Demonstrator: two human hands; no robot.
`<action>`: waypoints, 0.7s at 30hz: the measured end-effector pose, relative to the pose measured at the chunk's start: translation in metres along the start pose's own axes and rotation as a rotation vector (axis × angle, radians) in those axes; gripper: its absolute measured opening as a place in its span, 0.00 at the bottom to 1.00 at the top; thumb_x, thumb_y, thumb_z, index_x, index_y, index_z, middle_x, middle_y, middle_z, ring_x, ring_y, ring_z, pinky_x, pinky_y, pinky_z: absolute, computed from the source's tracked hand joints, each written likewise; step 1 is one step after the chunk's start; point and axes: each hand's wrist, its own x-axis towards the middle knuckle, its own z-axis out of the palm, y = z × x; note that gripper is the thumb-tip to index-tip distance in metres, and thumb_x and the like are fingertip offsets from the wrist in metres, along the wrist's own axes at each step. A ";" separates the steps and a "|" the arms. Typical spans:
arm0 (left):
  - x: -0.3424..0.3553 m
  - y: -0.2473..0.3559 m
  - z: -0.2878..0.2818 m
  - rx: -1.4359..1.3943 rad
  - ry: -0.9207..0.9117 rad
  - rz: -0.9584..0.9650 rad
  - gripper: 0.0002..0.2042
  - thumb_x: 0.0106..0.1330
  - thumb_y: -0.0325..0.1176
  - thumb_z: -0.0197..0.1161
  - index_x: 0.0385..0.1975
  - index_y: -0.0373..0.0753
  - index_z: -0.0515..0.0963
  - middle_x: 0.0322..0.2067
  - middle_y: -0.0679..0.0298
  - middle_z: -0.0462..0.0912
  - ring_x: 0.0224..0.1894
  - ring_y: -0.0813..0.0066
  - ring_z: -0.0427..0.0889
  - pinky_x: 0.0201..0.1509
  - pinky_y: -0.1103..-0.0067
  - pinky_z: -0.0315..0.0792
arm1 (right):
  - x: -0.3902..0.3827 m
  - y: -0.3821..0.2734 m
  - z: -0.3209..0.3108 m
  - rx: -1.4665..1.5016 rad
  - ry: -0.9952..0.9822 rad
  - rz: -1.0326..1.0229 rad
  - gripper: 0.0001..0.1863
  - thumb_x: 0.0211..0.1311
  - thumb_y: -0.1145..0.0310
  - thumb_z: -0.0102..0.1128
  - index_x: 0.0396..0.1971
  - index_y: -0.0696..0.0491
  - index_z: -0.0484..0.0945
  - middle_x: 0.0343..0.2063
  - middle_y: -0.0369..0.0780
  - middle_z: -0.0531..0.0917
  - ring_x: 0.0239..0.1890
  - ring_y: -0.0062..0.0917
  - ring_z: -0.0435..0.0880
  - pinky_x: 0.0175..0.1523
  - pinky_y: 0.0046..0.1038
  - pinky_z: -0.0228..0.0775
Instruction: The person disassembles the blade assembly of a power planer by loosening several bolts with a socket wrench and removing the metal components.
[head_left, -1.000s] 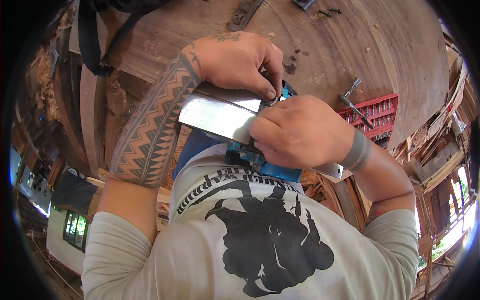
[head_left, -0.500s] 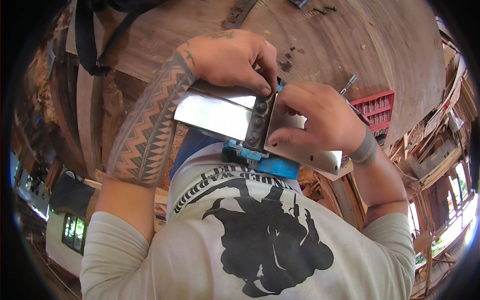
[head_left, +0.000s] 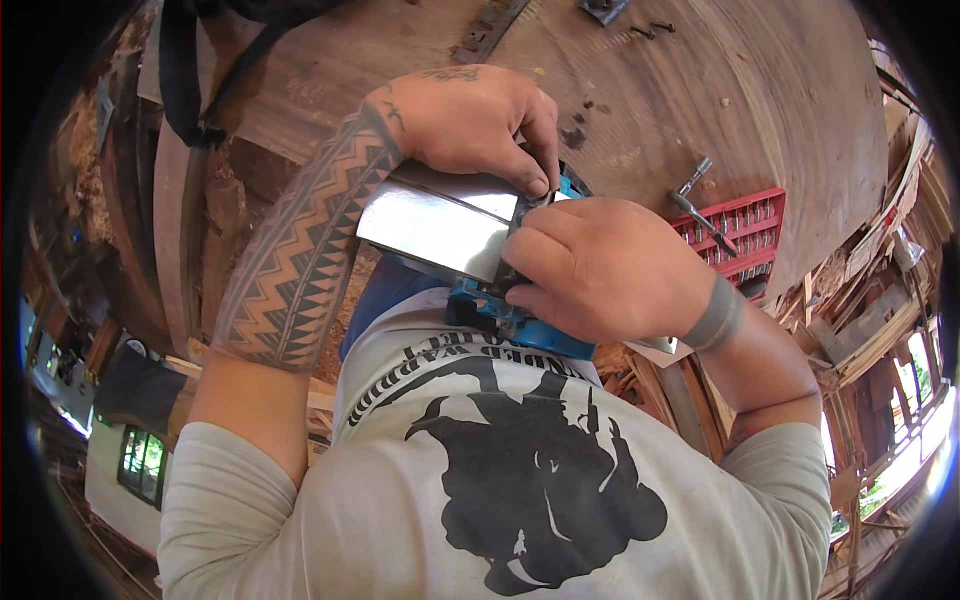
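An electric planer with a blue body [head_left: 555, 340] rests bottom-up by my lap, its shiny sole plate [head_left: 430, 225] facing upward. Across its middle runs the dark cutter drum [head_left: 512, 262], now mostly covered by my hands. At the drum's far end, my left hand [head_left: 475, 125] has thumb and forefinger pinched together against it. My right hand [head_left: 610, 265] curls over the drum from the right, fingers bent and closed; whatever its fingertips grip is hidden. The right-hand part of the sole is almost wholly behind this hand.
On the wooden tabletop [head_left: 700, 100], a red bit case [head_left: 735, 235] lies at the right with a socket wrench [head_left: 697, 200] across it. Small bolts [head_left: 653, 29] and a flat metal bar [head_left: 490, 30] lie at the far side. A black strap [head_left: 185, 85] hangs at the left.
My right hand has moved left onto the cutter drum, its fingers curling in and covering the bolts. My left hand stays at the drum's far end.
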 end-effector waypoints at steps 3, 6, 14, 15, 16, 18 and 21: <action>0.001 0.002 0.002 0.014 0.003 -0.025 0.11 0.68 0.37 0.79 0.46 0.43 0.96 0.38 0.65 0.83 0.43 0.71 0.82 0.48 0.72 0.77 | 0.003 0.006 -0.003 -0.066 -0.052 -0.083 0.14 0.63 0.63 0.74 0.35 0.53 0.75 0.32 0.42 0.81 0.33 0.42 0.86 0.39 0.43 0.79; 0.000 0.002 0.003 0.015 0.009 -0.021 0.11 0.68 0.38 0.79 0.47 0.43 0.96 0.38 0.65 0.83 0.42 0.71 0.82 0.47 0.72 0.76 | 0.003 0.006 -0.002 -0.113 -0.102 -0.129 0.13 0.64 0.63 0.72 0.33 0.53 0.75 0.31 0.41 0.81 0.32 0.41 0.86 0.37 0.42 0.79; 0.004 0.001 0.006 0.027 0.005 -0.033 0.10 0.68 0.38 0.79 0.45 0.43 0.96 0.36 0.64 0.83 0.41 0.70 0.82 0.46 0.71 0.77 | -0.005 0.000 0.009 -0.156 -0.075 -0.073 0.11 0.67 0.63 0.64 0.35 0.55 0.76 0.28 0.42 0.83 0.30 0.40 0.88 0.35 0.43 0.80; 0.004 0.001 0.007 0.044 0.011 -0.028 0.10 0.68 0.38 0.79 0.45 0.43 0.96 0.36 0.64 0.84 0.41 0.70 0.82 0.46 0.71 0.77 | -0.005 -0.002 0.012 -0.146 -0.056 -0.052 0.11 0.69 0.63 0.64 0.34 0.55 0.76 0.27 0.42 0.83 0.29 0.40 0.88 0.35 0.43 0.80; 0.004 0.000 0.007 0.044 0.008 -0.025 0.10 0.68 0.38 0.79 0.45 0.43 0.96 0.36 0.64 0.84 0.41 0.70 0.82 0.46 0.71 0.77 | -0.005 -0.003 0.013 -0.137 -0.034 -0.030 0.12 0.71 0.63 0.65 0.34 0.55 0.76 0.26 0.42 0.83 0.28 0.40 0.88 0.35 0.44 0.80; 0.003 -0.001 0.006 0.014 0.004 -0.032 0.10 0.68 0.37 0.79 0.45 0.43 0.96 0.37 0.65 0.84 0.41 0.70 0.83 0.46 0.72 0.77 | -0.006 -0.007 0.016 -0.115 -0.014 0.003 0.13 0.73 0.61 0.65 0.34 0.55 0.76 0.25 0.42 0.83 0.28 0.41 0.88 0.36 0.44 0.80; 0.004 0.000 0.004 0.019 -0.012 -0.029 0.11 0.67 0.37 0.80 0.46 0.43 0.96 0.37 0.65 0.84 0.42 0.71 0.83 0.47 0.72 0.77 | -0.006 -0.012 0.016 -0.077 0.004 0.087 0.15 0.76 0.59 0.65 0.35 0.55 0.77 0.24 0.42 0.83 0.28 0.44 0.87 0.37 0.46 0.80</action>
